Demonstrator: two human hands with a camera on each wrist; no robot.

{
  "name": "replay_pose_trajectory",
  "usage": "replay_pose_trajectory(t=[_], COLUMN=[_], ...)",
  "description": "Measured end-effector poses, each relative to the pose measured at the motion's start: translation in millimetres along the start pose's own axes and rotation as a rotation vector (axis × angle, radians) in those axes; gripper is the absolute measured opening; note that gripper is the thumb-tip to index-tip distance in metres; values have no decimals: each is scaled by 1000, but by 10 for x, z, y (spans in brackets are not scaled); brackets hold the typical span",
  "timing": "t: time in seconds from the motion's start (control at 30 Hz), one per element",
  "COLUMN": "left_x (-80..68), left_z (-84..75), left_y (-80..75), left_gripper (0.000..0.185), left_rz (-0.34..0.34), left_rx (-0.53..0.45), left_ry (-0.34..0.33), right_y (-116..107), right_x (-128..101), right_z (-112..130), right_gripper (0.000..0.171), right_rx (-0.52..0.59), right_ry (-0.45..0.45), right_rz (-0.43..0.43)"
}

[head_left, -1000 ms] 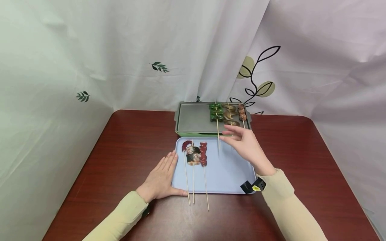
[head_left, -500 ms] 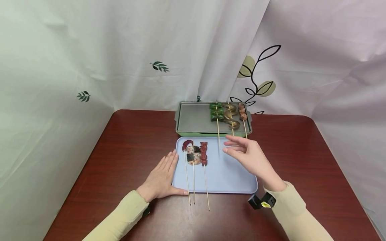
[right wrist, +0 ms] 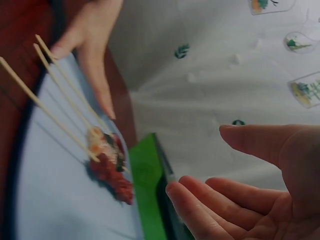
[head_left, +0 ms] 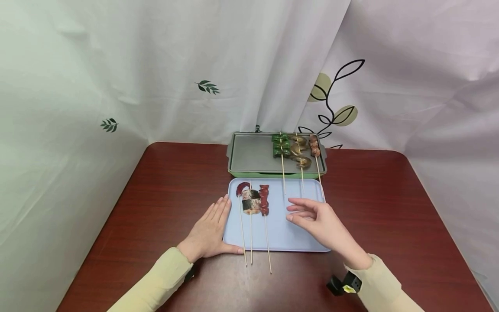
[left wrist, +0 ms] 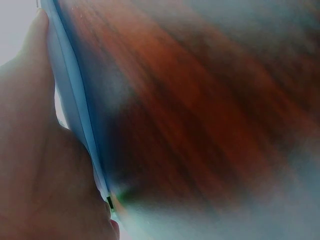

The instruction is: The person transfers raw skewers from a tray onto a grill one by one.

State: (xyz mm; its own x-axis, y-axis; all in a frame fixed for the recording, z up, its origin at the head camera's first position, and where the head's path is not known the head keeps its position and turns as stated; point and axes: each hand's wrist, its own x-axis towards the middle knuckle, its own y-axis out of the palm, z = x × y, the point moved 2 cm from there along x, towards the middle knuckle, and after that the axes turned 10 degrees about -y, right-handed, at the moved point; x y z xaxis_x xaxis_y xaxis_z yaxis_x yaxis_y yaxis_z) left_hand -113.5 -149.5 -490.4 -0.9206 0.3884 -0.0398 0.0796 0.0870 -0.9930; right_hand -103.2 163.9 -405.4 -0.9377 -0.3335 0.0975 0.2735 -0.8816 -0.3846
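My left hand lies with straight fingers along the left edge of a pale blue tray, its thumb at the front corner. My right hand hovers over the tray's right part, fingers loosely bent, thumb apart, holding nothing. On the tray's left side lie three skewers: a dark red curled piece, a black-and-white banded roll and a red meat skewer. Three more rest on the grill pan: a green pepper skewer, a brownish-olive skewer and a brown meat skewer.
The green-sided pan stands directly behind the tray on a dark red wooden table. Stick ends from the pan reach over the tray's back rim. Sticks on the tray overhang its front edge. A white curtain closes off the back and sides.
My right hand has drawn back from the sticks at the pan, toward me over the tray. The skewers on the pan and my left hand have stayed in place.
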Motion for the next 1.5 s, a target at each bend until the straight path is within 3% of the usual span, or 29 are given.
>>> replay_pose_trajectory(t=[0.53,0.8,1.13,1.3,1.5], left_x=[-7,-6,-8,-11,-4], left_z=[-10,-1,29,17,37], left_y=[-38,-12,60,33,82], left_gripper=[139,139,140,140,140], left_rz=[30,0,-6,10,-28], left_rx=[5,3,-14,-14,-7], left_ry=[-9,-2,-11,-13,-3], right_y=[357,537,678,716,738], right_x=[-159,-214,-212,-211,-221], right_z=[-316,-427,-464,-490,-485], right_gripper=[59,58,68,68,67], right_rx=[201,374,678,683,680], right_ry=[51,153,242,253,247], right_rz=[116,145,159,164,172])
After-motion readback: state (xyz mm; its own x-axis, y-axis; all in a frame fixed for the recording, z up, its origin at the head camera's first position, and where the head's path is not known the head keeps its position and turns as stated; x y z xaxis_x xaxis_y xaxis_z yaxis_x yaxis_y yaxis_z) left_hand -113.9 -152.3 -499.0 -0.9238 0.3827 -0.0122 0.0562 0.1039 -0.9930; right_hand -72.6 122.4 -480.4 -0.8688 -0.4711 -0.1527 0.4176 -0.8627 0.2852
